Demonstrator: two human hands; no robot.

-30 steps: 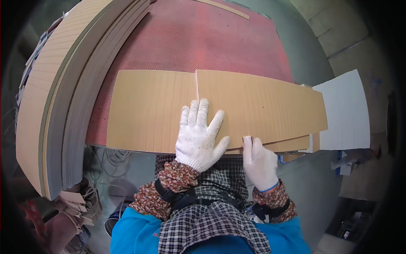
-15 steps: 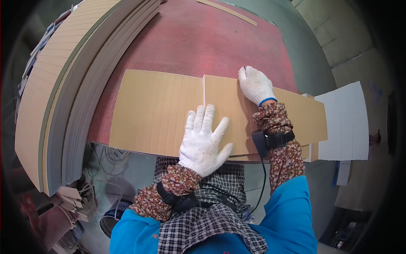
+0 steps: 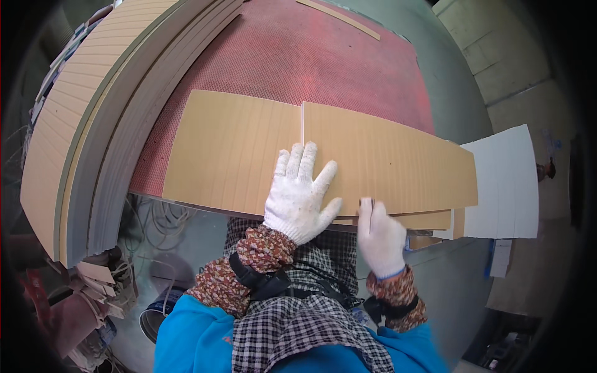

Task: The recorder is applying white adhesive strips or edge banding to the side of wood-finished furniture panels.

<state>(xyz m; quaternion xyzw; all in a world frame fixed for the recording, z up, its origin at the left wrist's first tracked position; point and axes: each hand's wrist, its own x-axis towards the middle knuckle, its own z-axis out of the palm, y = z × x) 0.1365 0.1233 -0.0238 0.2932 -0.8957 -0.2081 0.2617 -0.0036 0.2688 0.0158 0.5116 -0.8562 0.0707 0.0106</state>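
The left hand, in a white knitted glove, lies flat with its thumb spread wide — it grasps nothing and rests on two wood-grain boards. Its fingertips cover part of the step where the right board meets the left board; the right one's pale edge shows above them. The right hand, gloved too, is curled closed at the right board's near edge, to the right of the left hand. A small dark piece shows at the top of its grip — too little to tell what it is. Whether this hand touches the board cannot be told.

Another board peeks out beneath, and white panels lie just past the right end. The boards lie along the near side of a red textured surface, with a thin strip at its far edge. A tall stack of boards fills the left. Below, coiled cables and a bucket sit on the grey floor.
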